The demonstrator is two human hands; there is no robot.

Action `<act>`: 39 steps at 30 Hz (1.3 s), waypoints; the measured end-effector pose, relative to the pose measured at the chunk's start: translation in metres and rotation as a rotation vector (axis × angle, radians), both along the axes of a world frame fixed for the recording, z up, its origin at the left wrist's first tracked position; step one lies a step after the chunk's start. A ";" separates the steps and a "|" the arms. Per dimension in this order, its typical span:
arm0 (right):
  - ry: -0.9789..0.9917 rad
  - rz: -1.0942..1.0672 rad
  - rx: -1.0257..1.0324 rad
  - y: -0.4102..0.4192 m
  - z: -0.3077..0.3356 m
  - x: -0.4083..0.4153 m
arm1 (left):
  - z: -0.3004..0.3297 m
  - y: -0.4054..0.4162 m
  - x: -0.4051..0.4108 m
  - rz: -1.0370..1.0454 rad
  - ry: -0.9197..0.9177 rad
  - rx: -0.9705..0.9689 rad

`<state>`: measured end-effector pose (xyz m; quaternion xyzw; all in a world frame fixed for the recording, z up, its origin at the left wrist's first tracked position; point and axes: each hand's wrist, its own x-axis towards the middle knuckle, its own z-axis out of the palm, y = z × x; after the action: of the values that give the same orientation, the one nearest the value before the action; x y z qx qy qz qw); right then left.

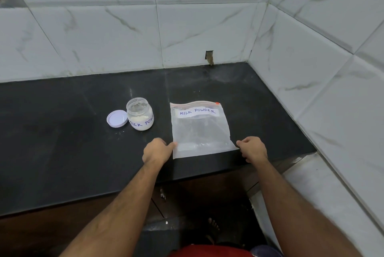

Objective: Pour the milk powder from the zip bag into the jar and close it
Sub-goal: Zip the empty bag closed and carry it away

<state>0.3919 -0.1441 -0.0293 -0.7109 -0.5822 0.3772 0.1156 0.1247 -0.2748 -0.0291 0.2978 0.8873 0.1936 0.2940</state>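
Zip bag [200, 129] lies flat on the black counter [62, 132], right of centre, zip edge at the far side, bottom edge near the person. Its long axis runs near-to-far, tilted slightly. It looks almost empty, with a thin residue near the bottom.

Left hand [156, 150] pinches the bag's near left corner, fingers curled on it. Right hand [252, 148] sits at the near right corner, fingers curled and touching the edge; a real grip there I cannot tell.

Jar [140, 114] stands upright left of the bag, mouth open and facing up, powder inside, label toward the person. Lid [117, 118] lies flat just left of the jar, touching or nearly so.

Pouring seems done; closing is left. Left hand is nearer to both lid and jar, which lie far-left of its fingers.
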 end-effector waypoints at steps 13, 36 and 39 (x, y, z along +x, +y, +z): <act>-0.045 0.158 -0.055 0.060 -0.002 -0.039 | -0.001 0.063 0.073 -0.669 0.183 0.209; 0.269 0.102 -0.134 0.161 -0.002 -0.092 | 0.004 0.169 0.023 -0.314 0.013 0.107; 0.370 0.090 -0.230 0.165 -0.003 -0.101 | -0.009 0.170 0.023 -0.335 -0.018 0.033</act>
<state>0.2905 0.0206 -0.0320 -0.6112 -0.5354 0.5701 0.1216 0.1480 -0.1046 -0.0376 0.4447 0.8192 0.1592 0.3253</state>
